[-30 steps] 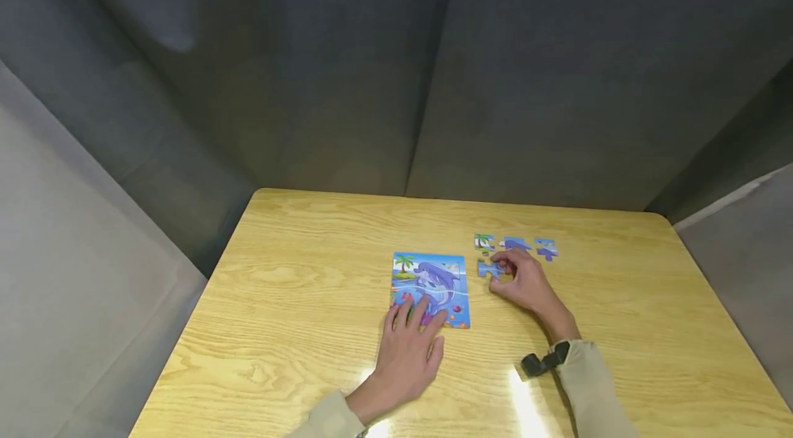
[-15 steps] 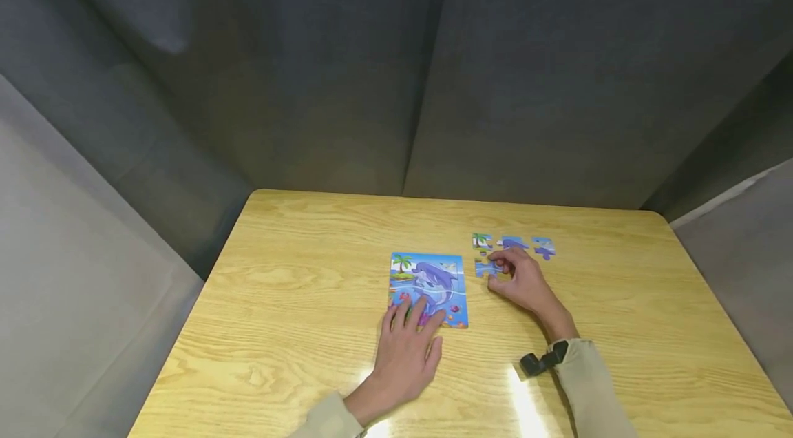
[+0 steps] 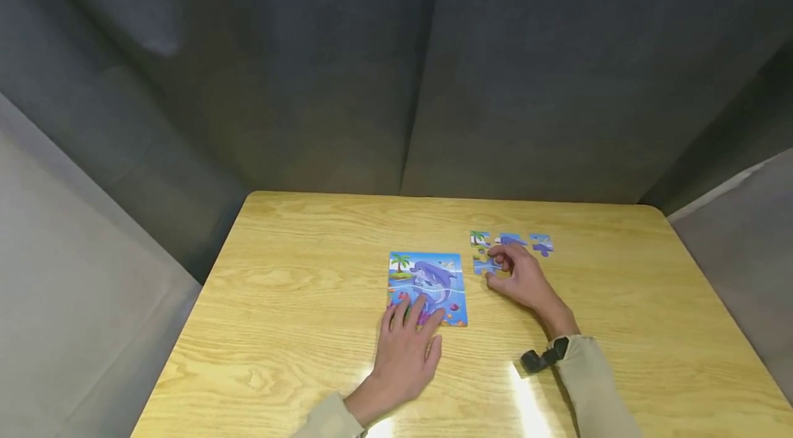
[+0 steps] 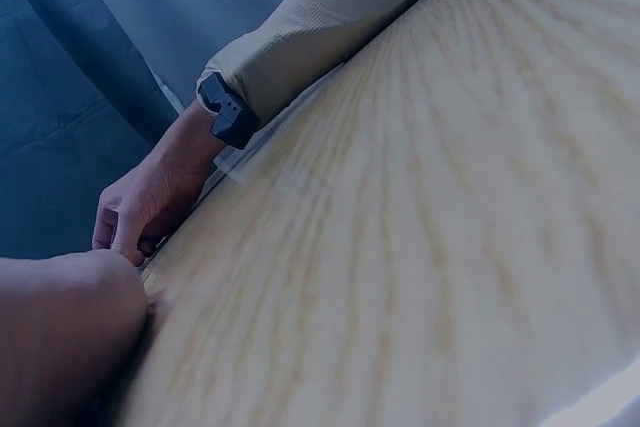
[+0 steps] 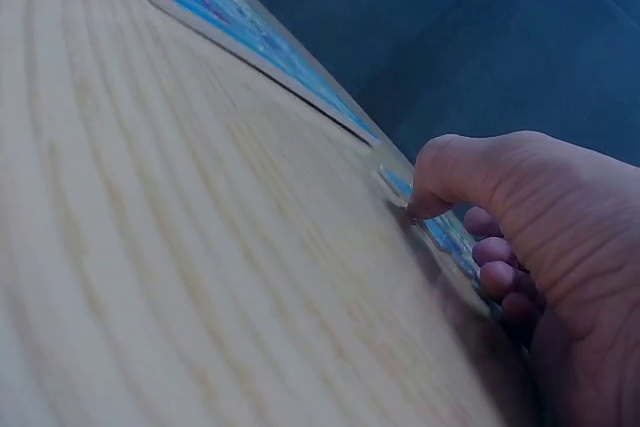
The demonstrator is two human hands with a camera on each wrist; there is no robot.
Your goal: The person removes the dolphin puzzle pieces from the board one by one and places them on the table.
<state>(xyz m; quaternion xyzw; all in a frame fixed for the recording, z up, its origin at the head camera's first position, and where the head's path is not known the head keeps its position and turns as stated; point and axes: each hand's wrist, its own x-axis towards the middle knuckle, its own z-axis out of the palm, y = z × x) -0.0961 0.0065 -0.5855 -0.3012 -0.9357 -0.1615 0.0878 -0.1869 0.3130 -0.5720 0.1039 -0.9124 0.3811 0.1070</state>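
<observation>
The left hand [image 3: 407, 355] rests with spread, fairly straight fingers on the lower part of a square dolphin picture board [image 3: 434, 276], which lies flat on the table. Right of the board, the right hand [image 3: 525, 279] pinches a blue jigsaw puzzle piece [image 3: 483, 265] between thumb and fingers, low at the tabletop. In the right wrist view the thumb [image 5: 445, 172] bends down at the piece's near edge, with the other fingers curled behind it. Just beyond this hand lie a palm-tree piece [image 3: 478, 239], a dolphin piece [image 3: 511, 239] and a further piece [image 3: 542, 244] in a row.
A wood-grain table [image 3: 297, 328] spreads under everything, its far edge against a dark grey curtain [image 3: 322, 80]. Lighter grey cloth [image 3: 80, 300] hangs at the left side. A black wrist device [image 3: 545, 357] sits at the right cuff.
The head view has shifted very slightly. Both hands, the board and the puzzle pieces keep about the same places relative to each other.
</observation>
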